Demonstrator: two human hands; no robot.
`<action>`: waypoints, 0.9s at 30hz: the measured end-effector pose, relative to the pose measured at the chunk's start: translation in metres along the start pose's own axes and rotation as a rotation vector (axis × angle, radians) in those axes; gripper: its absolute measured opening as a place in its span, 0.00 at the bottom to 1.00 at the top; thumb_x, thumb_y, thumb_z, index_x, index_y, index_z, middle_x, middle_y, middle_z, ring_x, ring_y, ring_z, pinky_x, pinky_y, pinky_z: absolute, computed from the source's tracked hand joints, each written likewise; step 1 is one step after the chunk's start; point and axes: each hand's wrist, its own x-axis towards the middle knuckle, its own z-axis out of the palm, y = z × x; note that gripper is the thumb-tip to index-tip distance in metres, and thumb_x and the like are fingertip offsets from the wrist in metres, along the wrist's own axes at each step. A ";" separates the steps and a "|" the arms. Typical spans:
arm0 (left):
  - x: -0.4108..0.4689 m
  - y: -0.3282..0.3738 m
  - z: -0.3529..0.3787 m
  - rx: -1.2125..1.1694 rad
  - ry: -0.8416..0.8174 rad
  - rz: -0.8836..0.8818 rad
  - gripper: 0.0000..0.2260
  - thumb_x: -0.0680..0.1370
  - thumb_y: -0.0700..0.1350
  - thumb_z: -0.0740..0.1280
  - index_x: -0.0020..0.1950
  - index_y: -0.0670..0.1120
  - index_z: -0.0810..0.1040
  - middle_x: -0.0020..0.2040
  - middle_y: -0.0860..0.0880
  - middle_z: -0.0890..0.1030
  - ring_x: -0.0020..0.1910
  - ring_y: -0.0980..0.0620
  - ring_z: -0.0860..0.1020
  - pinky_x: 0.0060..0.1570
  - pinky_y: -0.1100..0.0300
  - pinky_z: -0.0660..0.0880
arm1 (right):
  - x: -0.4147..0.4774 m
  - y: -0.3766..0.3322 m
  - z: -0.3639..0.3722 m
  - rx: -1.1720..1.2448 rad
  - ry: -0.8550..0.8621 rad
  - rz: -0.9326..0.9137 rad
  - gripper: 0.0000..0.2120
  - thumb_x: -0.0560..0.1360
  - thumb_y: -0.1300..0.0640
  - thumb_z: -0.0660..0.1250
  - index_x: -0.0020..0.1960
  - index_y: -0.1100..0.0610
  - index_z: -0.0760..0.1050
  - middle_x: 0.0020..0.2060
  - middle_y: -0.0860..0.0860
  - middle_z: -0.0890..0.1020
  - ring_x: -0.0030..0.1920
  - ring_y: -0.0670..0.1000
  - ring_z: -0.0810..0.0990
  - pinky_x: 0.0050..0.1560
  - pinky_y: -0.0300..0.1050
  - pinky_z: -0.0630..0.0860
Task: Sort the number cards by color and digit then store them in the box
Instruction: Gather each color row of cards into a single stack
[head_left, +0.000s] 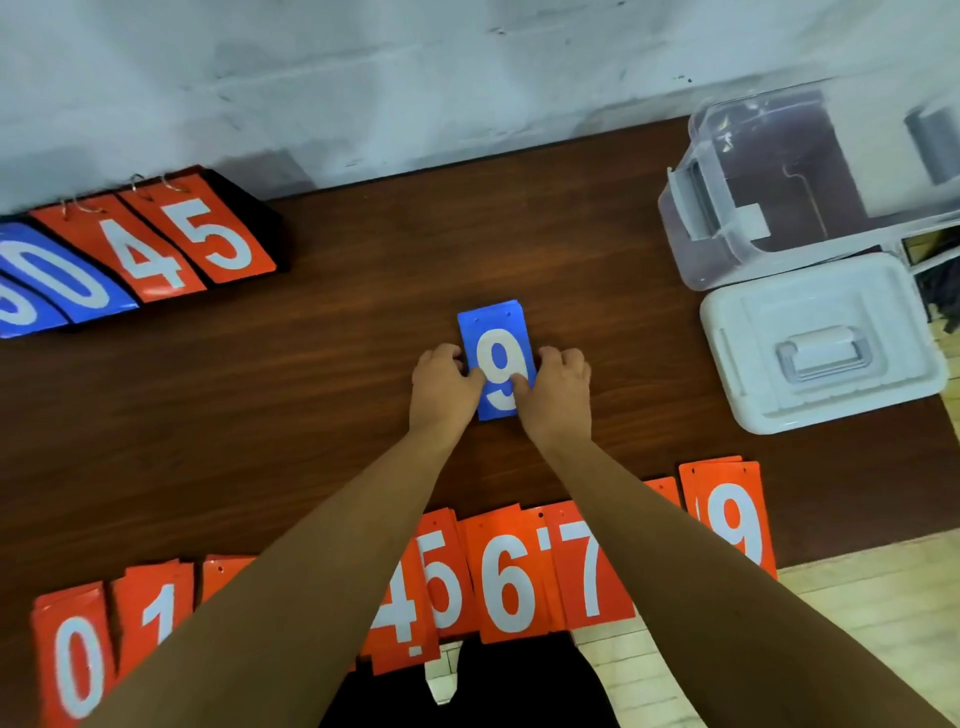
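Note:
A stack of blue cards (496, 332) with a white 9 on top lies at the middle of the dark wooden table (311, 389). My left hand (441, 387) grips its left edge and my right hand (558, 392) grips its right edge, thumb on the digit. Along the near edge runs a row of red card piles: 0 (72, 660), 1 (156, 608), 4 (400, 618), 5 (441, 571), 6 (506, 577), 7 (587, 566) and 9 (732, 514). My forearms hide the piles between. The clear plastic box (789, 192) stands open at the far right.
The box's white lid (821, 343) lies flat in front of the box. A flip scoreboard (156, 244) showing red 4 and 5 and blue zeros leans at the far left against the pale wall. The table's right edge falls off to a light floor.

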 end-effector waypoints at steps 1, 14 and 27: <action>-0.001 -0.003 -0.006 0.010 0.011 -0.007 0.18 0.78 0.47 0.68 0.66 0.45 0.73 0.63 0.47 0.74 0.60 0.53 0.75 0.50 0.64 0.72 | -0.002 0.001 -0.003 0.019 0.015 0.014 0.24 0.77 0.49 0.67 0.68 0.58 0.67 0.64 0.56 0.70 0.67 0.53 0.68 0.63 0.50 0.74; -0.056 -0.154 -0.207 0.068 0.104 -0.073 0.10 0.76 0.44 0.68 0.57 0.45 0.77 0.54 0.46 0.78 0.53 0.48 0.76 0.52 0.59 0.69 | -0.090 -0.101 0.027 -0.068 -0.143 -0.235 0.21 0.77 0.46 0.62 0.67 0.55 0.71 0.66 0.53 0.71 0.67 0.54 0.68 0.68 0.56 0.65; -0.123 -0.388 -0.344 0.041 0.152 -0.191 0.14 0.75 0.47 0.70 0.59 0.45 0.75 0.54 0.45 0.76 0.50 0.50 0.76 0.46 0.57 0.71 | -0.241 -0.246 0.189 -0.139 -0.229 -0.390 0.23 0.75 0.47 0.64 0.67 0.54 0.71 0.64 0.53 0.71 0.67 0.55 0.69 0.68 0.55 0.62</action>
